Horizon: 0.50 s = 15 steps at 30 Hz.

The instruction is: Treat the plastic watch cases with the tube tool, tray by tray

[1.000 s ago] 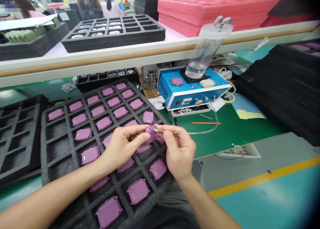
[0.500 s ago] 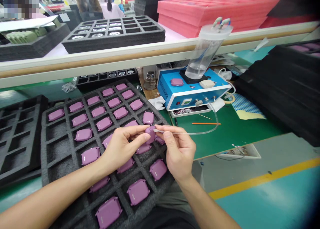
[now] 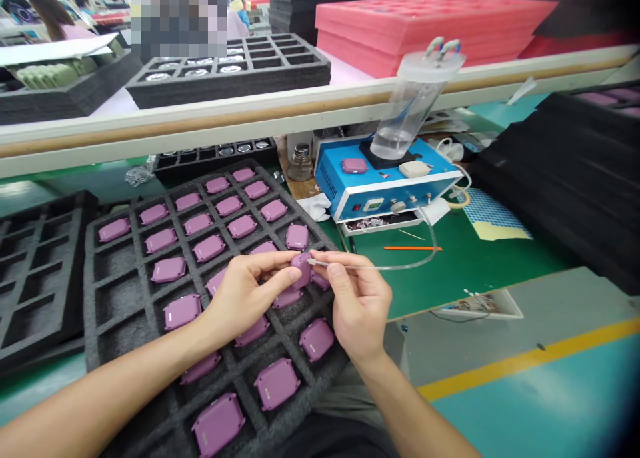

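Note:
My left hand (image 3: 245, 295) pinches a small purple case (image 3: 301, 267) between thumb and fingers, just above the grey foam tray (image 3: 100, 298). My right hand (image 3: 357, 301) grips a thin clear-tube nozzle (image 3: 320, 263) whose tip touches that case. The clear tube (image 3: 400, 265) curves back to a blue control box (image 3: 385, 178). Several more purple cases (image 3: 210, 247) lie in the tray's compartments, and some compartments at the left hold nothing.
A clear canister (image 3: 413, 95) stands tilted on the blue box, with another purple case (image 3: 354, 165) and a beige one beside it. An orange stick (image 3: 410, 248) lies on the green mat. Black foam trays (image 3: 35, 271) sit left, right and on the shelf; pink foam is stacked behind.
Both hands, the case and the nozzle hold the same position. Only the view has shifted slightly and people in the background have moved.

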Each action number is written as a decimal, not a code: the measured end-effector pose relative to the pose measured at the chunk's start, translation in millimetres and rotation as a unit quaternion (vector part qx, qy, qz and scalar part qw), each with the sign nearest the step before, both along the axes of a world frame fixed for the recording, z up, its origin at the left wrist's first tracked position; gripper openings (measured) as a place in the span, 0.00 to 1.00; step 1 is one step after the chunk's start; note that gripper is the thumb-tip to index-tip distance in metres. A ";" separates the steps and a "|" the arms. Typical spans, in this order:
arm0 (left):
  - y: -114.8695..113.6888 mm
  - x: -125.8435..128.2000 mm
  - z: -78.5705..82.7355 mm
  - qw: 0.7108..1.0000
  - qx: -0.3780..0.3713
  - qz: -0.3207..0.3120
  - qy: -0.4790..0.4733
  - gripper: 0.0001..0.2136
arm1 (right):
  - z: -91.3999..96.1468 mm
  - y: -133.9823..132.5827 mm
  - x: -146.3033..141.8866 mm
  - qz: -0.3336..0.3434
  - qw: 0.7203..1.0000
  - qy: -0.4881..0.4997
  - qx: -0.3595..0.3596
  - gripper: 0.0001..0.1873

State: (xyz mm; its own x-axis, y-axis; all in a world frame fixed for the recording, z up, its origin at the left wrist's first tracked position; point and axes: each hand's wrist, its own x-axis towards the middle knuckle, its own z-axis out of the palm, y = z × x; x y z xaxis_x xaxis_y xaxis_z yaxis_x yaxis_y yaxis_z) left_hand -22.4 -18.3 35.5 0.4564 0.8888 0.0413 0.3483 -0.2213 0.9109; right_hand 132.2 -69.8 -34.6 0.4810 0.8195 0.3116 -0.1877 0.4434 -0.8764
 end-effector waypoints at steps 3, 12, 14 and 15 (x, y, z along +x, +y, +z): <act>-3.9 4.3 -2.3 1.000 -0.002 0.006 -0.014 0.13 | 2.3 -3.3 -0.2 0.012 1.000 0.003 -0.018 0.06; 3.0 -65.3 36.2 0.979 0.152 0.065 0.117 0.16 | 11.8 -11.6 -13.1 -0.079 0.994 0.055 -0.059 0.13; 15.6 -114.5 41.8 0.952 0.180 0.156 0.191 0.16 | 13.6 -12.1 -14.3 -0.079 0.994 0.040 -0.067 0.14; 21.7 -138.4 40.4 0.929 0.190 0.196 0.251 0.16 | 13.9 -12.4 -14.0 -0.081 0.993 0.036 -0.075 0.13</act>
State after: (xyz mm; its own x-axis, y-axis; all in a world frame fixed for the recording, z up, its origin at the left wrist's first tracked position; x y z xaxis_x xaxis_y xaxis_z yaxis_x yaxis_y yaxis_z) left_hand -160.9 3.4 75.9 0.1481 0.9555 0.2553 0.8294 -0.2606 0.4942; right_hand 118.2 -82.2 -20.6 0.6263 0.7644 0.1529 -0.1885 0.3388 -0.9218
